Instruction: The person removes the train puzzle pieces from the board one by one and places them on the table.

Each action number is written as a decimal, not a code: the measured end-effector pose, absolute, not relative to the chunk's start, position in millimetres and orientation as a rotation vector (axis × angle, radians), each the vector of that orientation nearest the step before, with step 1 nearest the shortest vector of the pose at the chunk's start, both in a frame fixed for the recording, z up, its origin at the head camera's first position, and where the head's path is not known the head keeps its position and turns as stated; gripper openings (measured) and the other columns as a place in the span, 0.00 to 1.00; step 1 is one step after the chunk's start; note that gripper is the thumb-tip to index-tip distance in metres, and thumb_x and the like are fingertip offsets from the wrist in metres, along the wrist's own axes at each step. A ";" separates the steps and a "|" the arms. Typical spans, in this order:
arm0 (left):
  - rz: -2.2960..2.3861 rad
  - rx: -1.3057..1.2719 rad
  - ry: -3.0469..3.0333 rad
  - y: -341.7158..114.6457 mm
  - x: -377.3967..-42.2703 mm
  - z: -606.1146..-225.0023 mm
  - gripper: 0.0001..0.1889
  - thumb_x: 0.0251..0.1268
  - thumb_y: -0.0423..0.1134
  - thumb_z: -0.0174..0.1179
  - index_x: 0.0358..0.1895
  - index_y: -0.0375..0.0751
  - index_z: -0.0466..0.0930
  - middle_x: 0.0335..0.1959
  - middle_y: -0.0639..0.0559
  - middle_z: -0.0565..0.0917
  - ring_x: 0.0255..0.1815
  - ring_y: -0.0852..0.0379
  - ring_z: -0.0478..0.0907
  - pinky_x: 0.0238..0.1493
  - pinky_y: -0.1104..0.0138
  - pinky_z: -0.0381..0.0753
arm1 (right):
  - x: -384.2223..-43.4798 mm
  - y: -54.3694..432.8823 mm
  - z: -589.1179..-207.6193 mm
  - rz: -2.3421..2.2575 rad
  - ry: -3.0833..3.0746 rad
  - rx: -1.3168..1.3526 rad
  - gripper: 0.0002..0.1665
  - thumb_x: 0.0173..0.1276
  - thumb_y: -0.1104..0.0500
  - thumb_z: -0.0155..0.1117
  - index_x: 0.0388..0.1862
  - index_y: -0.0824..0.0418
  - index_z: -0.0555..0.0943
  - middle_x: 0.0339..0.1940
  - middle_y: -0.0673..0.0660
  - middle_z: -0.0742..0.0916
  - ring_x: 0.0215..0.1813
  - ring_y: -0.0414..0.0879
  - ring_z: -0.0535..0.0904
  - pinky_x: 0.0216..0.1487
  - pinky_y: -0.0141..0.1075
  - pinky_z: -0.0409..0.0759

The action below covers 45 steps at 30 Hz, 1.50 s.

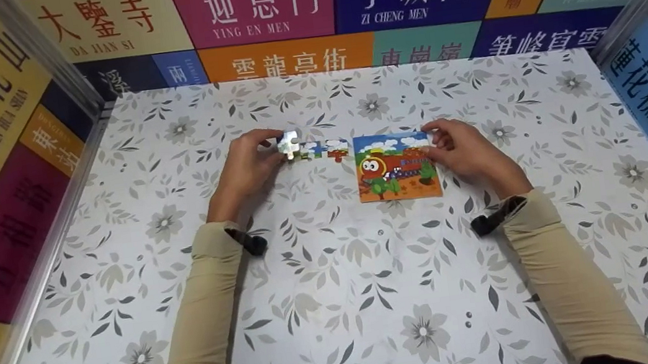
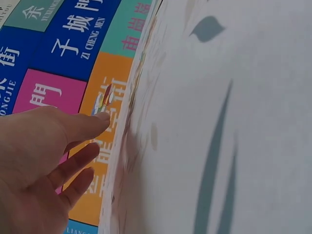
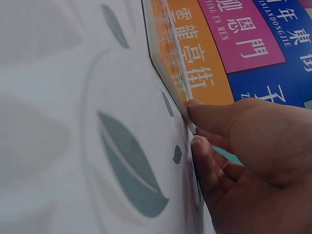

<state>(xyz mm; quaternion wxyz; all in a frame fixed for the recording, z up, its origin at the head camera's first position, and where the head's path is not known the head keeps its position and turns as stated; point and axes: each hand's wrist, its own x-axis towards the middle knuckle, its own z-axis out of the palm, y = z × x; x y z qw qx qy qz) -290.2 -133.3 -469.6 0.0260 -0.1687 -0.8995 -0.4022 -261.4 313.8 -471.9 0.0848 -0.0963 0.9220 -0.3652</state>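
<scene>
Thumb and fingertips of my left hand (image 1: pixel 248 165) pinch a small jigsaw puzzle piece (image 1: pixel 290 145), tilted up with a shiny face showing. In the left wrist view that same puzzle piece (image 2: pixel 105 99) pokes up past the thumb tip, and the other fingers are spread below. Just right of it, two more puzzle pieces (image 1: pixel 336 148) with sky and red patches lie in a row. My right hand (image 1: pixel 470 150) grips the upper right edge of a square picture board (image 1: pixel 390 182) showing a red cartoon train. The right wrist view shows thumb and finger at the edge of this board (image 3: pixel 168 58).
A white tablecloth (image 1: pixel 340 305) with grey flowers and leaves covers the table. Colourful panels with Chinese lettering (image 1: pixel 263 2) stand along the back and both sides. Dark wrist cameras (image 1: pixel 255 245) sit at both cuffs.
</scene>
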 end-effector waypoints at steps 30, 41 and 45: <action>-1.149 -0.567 -2.982 -139.7 -290.8 -471.4 0.21 0.77 0.33 0.65 0.69 0.37 0.83 0.70 0.41 0.83 0.71 0.43 0.79 0.76 0.50 0.75 | -261.2 315.0 -470.6 -1.081 2.746 -0.297 0.30 0.83 0.55 0.65 0.79 0.60 0.74 0.54 0.63 0.81 0.56 0.55 0.79 0.63 0.50 0.77; -1.140 -0.569 -2.970 -139.1 -289.6 -470.3 0.22 0.77 0.32 0.64 0.70 0.36 0.82 0.69 0.39 0.83 0.69 0.42 0.80 0.74 0.49 0.77 | -262.4 314.9 -471.2 -1.052 2.752 -0.308 0.30 0.83 0.56 0.64 0.80 0.60 0.73 0.54 0.63 0.81 0.57 0.55 0.79 0.63 0.51 0.77; -1.170 -0.544 -2.946 -137.3 -288.8 -468.4 0.23 0.78 0.34 0.63 0.72 0.36 0.80 0.69 0.38 0.82 0.67 0.42 0.80 0.72 0.48 0.77 | -262.2 315.3 -471.0 -1.057 2.744 -0.302 0.31 0.83 0.56 0.64 0.80 0.60 0.73 0.54 0.63 0.81 0.57 0.55 0.79 0.64 0.51 0.77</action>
